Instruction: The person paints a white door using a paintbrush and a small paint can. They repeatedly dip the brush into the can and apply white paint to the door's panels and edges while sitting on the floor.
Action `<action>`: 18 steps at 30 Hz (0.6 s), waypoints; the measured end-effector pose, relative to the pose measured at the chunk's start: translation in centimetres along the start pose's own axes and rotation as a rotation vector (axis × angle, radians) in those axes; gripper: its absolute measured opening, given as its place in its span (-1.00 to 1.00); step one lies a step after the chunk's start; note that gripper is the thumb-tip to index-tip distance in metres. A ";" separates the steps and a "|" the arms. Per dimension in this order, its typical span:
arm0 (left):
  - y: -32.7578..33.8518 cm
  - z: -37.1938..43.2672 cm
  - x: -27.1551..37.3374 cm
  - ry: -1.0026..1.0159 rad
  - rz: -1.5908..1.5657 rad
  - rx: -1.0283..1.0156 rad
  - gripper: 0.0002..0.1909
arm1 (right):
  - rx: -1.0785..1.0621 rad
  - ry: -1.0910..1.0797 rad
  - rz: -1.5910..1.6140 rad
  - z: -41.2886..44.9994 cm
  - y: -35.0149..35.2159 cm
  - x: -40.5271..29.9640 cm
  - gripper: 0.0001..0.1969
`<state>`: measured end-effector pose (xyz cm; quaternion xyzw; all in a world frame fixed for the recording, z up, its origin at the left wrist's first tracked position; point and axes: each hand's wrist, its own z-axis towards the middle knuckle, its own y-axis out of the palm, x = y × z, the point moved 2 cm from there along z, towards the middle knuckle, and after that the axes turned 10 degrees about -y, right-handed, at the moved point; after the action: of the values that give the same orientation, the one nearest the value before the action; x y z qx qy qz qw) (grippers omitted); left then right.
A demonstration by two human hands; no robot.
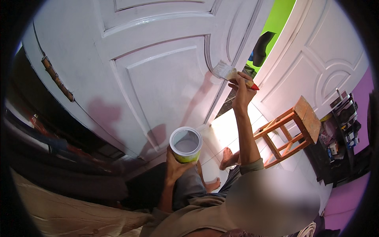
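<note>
A paintbrush (226,71) with pale, paint-coated bristles and a red-tipped handle is gripped in my right hand (243,91). Its bristles lie against or very close to the curved moulding at the right side of a white panelled door (165,86). Lower down, my left hand (177,169) is wrapped around an open paint can (186,144) with a yellow-green label. Greyish-white paint (186,145) shows inside the can. The door's surface looks glossy along some mouldings, and shadows of my arm and the can fall across it.
A wooden stool (290,130) stands on the tiled floor to the right. Behind it is a dark shelf (337,142) with assorted items. Another white door leaf (311,56) is beyond the gap. A rusty hinge (57,79) sits on the left door edge. My bare feet (226,158) are below.
</note>
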<state>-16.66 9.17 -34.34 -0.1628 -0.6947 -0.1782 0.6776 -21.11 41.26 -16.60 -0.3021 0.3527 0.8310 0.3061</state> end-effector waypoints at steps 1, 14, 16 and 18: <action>0.0 -0.1 0.2 0.002 0.000 0.002 0.14 | -0.004 -0.034 -0.034 0.1 0.1 -0.5 -0.68; 0.1 -0.2 -0.3 0.044 -0.010 0.014 0.17 | -0.417 -0.959 -0.534 2.6 4.8 -6.4 -0.66; 0.1 -0.2 -0.3 0.035 -0.024 0.014 0.16 | -0.285 -0.978 -0.485 2.8 4.8 -7.7 -0.67; 0.2 -0.2 -0.3 0.022 -0.037 0.002 0.16 | -0.292 -1.011 -0.502 3.3 5.9 -8.1 -0.66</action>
<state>-16.36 9.22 -34.68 -0.1472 -0.6902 -0.1920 0.6819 -21.19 38.09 -6.53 0.0187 -0.0379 0.8142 0.5790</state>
